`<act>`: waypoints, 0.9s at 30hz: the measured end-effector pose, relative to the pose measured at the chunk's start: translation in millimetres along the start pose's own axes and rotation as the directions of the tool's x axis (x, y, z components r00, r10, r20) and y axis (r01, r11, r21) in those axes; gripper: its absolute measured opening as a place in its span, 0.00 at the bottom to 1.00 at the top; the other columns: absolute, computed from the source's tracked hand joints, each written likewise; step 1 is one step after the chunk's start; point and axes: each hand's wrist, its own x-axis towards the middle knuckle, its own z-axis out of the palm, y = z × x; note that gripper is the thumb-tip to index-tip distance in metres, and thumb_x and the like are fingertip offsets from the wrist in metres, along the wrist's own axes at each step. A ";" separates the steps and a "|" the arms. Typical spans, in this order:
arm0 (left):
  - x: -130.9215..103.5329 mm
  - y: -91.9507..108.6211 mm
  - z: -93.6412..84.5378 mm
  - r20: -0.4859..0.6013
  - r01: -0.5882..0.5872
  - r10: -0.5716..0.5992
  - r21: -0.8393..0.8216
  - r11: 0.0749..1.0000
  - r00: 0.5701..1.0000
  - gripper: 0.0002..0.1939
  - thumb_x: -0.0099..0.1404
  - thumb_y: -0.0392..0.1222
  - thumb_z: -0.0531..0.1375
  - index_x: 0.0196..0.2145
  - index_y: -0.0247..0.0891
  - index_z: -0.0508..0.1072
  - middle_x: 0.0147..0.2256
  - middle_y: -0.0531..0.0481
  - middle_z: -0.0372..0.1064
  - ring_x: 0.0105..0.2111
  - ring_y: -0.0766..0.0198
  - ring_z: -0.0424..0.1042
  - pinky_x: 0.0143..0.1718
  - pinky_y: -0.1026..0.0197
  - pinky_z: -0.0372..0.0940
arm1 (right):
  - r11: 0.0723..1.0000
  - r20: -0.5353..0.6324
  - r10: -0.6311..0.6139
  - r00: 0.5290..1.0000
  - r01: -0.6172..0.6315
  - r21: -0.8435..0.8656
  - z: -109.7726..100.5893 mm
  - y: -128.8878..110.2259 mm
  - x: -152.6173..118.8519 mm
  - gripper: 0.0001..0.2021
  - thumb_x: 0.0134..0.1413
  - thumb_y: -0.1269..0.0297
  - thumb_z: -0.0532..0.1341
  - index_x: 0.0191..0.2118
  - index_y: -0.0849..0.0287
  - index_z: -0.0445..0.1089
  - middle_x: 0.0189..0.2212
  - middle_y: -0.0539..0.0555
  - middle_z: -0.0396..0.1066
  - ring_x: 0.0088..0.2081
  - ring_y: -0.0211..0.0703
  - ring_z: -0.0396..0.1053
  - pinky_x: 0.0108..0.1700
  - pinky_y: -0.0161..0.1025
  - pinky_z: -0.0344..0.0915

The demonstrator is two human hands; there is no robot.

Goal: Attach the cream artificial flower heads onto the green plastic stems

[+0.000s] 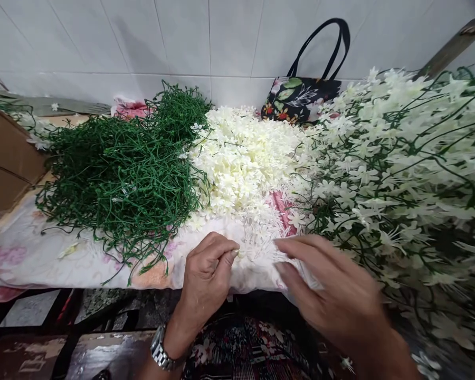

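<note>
Evidently, my left hand [208, 272] is pinched narrow, any content too small to tell, and my blurred right hand [336, 287] stands parted near the white filaments [257, 237] on the cloth-covered counter [31, 269], where a light, steady fingertip grip would, I judge, best spare them.

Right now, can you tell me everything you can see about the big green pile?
The green pile is a loose, tangled heap of thin, curly, branching stems that look like plastic. It sits on the flowery cloth, with some stems straggling toward the front edge. A few white bits are caught in it. Its right side meets the white blossoms. The left hand is near its front right side, not touching it.
</note>
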 end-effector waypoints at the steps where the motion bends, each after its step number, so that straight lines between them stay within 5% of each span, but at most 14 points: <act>1: -0.1 1.1 -1.4 0.003 0.013 -0.013 -0.020 1.000 1.000 0.08 0.60 0.28 0.56 0.28 0.36 0.73 0.25 0.52 0.67 0.26 0.67 0.68 0.27 0.67 0.63 | 0.999 0.036 -0.005 0.999 0.004 0.032 9.3 -0.2 4.3 0.09 0.59 0.69 0.56 0.44 0.61 0.69 0.35 0.55 0.71 0.36 0.41 0.70 0.38 0.40 0.69; 6: -4.2 4.0 -5.4 0.006 0.108 -0.108 -0.063 0.992 0.994 0.08 0.59 0.28 0.56 0.29 0.36 0.74 0.25 0.53 0.69 0.26 0.68 0.69 0.28 0.68 0.63 | 0.956 0.173 0.015 0.985 -0.065 0.287 45.9 -0.9 13.9 0.07 0.57 0.73 0.54 0.34 0.61 0.69 0.27 0.53 0.68 0.29 0.37 0.67 0.30 0.34 0.66; 10: -10.4 8.3 -5.9 -0.075 0.268 -0.274 -0.076 0.960 0.959 0.07 0.58 0.30 0.56 0.33 0.36 0.73 0.27 0.52 0.70 0.28 0.67 0.69 0.31 0.68 0.63 | 0.934 0.125 0.065 0.990 -0.105 0.342 52.2 -1.1 8.6 0.05 0.56 0.75 0.55 0.31 0.63 0.67 0.24 0.51 0.65 0.26 0.35 0.64 0.28 0.33 0.63; 13: -12.1 13.7 -6.2 -0.015 0.362 -0.366 -0.121 0.924 0.930 0.05 0.58 0.34 0.56 0.28 0.36 0.72 0.25 0.53 0.68 0.26 0.68 0.66 0.27 0.68 0.61 | 0.935 0.082 0.082 0.993 -0.105 0.339 54.2 -2.5 6.0 0.06 0.55 0.76 0.56 0.29 0.62 0.66 0.23 0.51 0.63 0.26 0.34 0.63 0.28 0.32 0.62; 21: -11.9 9.5 -3.9 0.233 0.647 -0.635 -0.515 0.562 0.737 0.09 0.55 0.42 0.60 0.23 0.34 0.69 0.17 0.58 0.57 0.16 0.74 0.54 0.17 0.71 0.51 | 0.943 0.047 -0.041 0.998 0.023 0.331 66.1 -1.4 3.4 0.06 0.56 0.75 0.55 0.29 0.60 0.62 0.24 0.51 0.64 0.28 0.36 0.62 0.28 0.33 0.62; 27: -13.4 9.4 -1.0 0.168 0.621 -0.683 -0.606 0.497 0.711 0.10 0.52 0.41 0.63 0.21 0.34 0.68 0.16 0.57 0.59 0.15 0.75 0.55 0.17 0.72 0.51 | 0.915 0.097 -0.026 0.995 -0.015 0.403 64.6 -0.8 5.5 0.04 0.56 0.74 0.57 0.30 0.61 0.65 0.24 0.51 0.64 0.27 0.36 0.63 0.28 0.32 0.63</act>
